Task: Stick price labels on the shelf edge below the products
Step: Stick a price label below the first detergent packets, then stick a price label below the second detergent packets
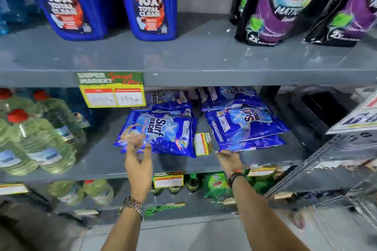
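- The left hand [138, 157] reaches onto the middle shelf with its fingers on the near edge of a blue detergent pouch [157, 132]; motion blur hides whether they pinch the film or only rest on it, so I cannot tell the grip.
- The right hand [229, 159] lies at the near corner of the right-hand pouch stack [244, 126], fingers curled down and blurred; whether it holds anything cannot be told either.
- Between the two hands, just beyond the fingertips, a loose price label [203, 143] lies flat on the shelf board in the gap between the pouches.
- That label is likely thin card or paper: very light, bendable, easy to crease, and awkward to lift off a flat board. Sliding it to the board's lip and pinching a short end between thumb and forefinger looks the safest hold.
- It is a small rectangle, yellow-bordered, with white price boxes headed in red and a dark green band along one side.
- Nearer than the hands, the shelf edge [102, 175] is bare directly below the pouches.
- Above and left, a larger label [112, 89] of the same design hangs from the upper shelf edge.
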Tool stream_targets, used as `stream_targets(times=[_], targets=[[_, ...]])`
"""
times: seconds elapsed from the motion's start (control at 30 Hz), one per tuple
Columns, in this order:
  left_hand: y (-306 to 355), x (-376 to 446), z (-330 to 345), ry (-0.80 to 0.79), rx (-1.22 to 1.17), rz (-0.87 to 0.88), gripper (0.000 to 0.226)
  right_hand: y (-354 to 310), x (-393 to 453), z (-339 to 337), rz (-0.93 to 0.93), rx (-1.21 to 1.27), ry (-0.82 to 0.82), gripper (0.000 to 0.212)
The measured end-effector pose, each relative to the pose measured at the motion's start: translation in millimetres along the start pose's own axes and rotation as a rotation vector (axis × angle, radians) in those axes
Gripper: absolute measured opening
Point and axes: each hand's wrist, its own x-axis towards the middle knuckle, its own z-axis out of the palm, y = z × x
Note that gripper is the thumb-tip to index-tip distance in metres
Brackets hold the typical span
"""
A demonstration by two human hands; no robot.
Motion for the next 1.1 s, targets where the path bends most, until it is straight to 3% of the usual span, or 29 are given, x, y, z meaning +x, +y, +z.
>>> stream_targets(times=[0.1,0.37,0.5,0.67,0.8,0.9,1.0,1.1], targets=[[-12,-1,19,-0.116,0.028,-0.11,0.02,3,9,17,0.016,-0.036,0.17,0.021],[-17,-18,61,-0.111,0.034,-0.232,0.023,-5,6,41,0.209,0.079,0.372,0.057],[-13,-20,60,-0.111,0.022,-0.267,0.023,-11,11,42,0.319,0.154,0.347,0.068],[-12,-11,48,-0.108,0.03,-0.261,0.021,-9,14,43,0.374,0.231,0.313,0.062],[-8,-3,45,-0.171,0.022,-0.318,0.021,-6,6,41,0.363,0.438,0.278,0.047],[-5,4,45,-0.289,0.054,-0.36,0.023,-2,-3,41,0.304,0.527,0.134,0.026],[3,16,45,-0.401,0.105,-0.42,0.028,-5,-10,28,0.291,0.596,-0.053,0.048],[8,29,45,-0.466,0.159,-0.43,0.031,-18,-12,-1,0.196,0.649,-0.145,0.05]])
